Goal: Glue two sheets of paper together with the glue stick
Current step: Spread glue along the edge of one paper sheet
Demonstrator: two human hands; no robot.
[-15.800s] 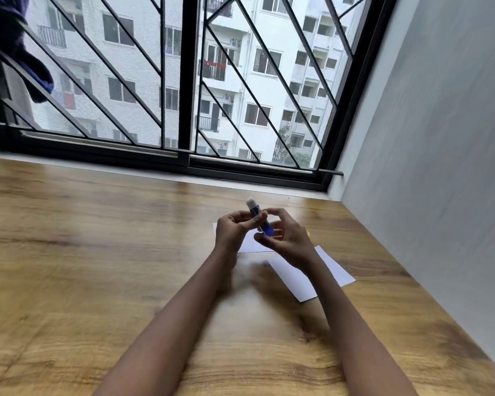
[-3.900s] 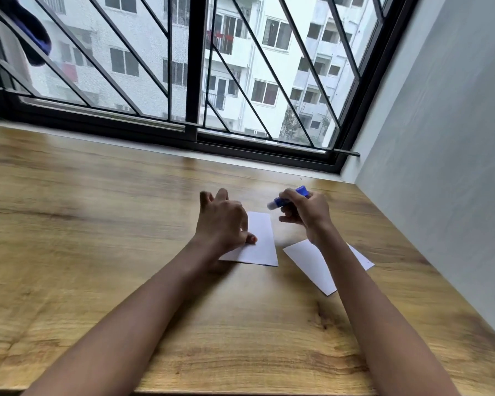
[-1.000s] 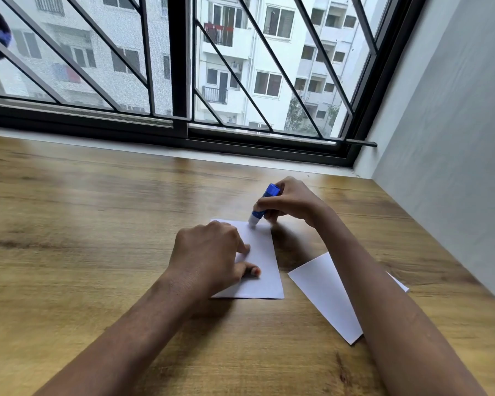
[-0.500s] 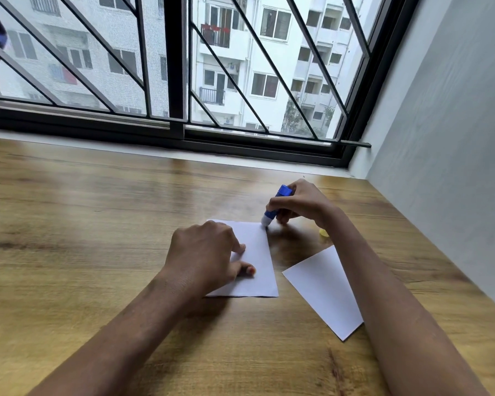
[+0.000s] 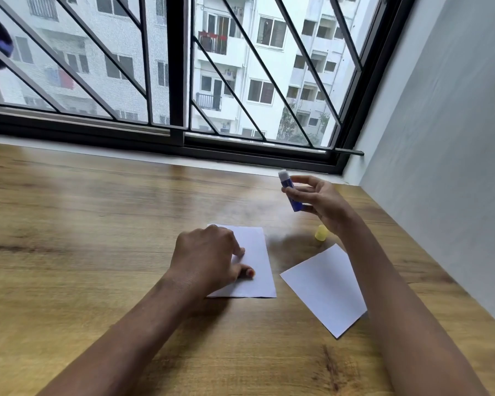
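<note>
Two white paper sheets lie on the wooden table. My left hand [image 5: 209, 257] presses its fingers down on the left sheet [image 5: 256, 264] and covers that sheet's left part. The right sheet [image 5: 325, 287] lies skewed beside it, partly under my right forearm. My right hand [image 5: 317, 201] is lifted above the table behind the sheets. It holds the blue glue stick [image 5: 290, 192] with the uncapped white tip pointing up, clear of the paper. The yellow cap [image 5: 321, 232] stands on the table between the hand and the right sheet.
The wooden table [image 5: 97, 224] runs back to a black-framed barred window [image 5: 177, 81]. A grey wall [image 5: 440, 138] borders the table on the right, close to the right sheet and my right arm.
My right hand has lifted the glue stick off the left sheet's far edge and turned its tip upward, moving right. The yellow cap has come into view. My left hand stays on the sheet.
</note>
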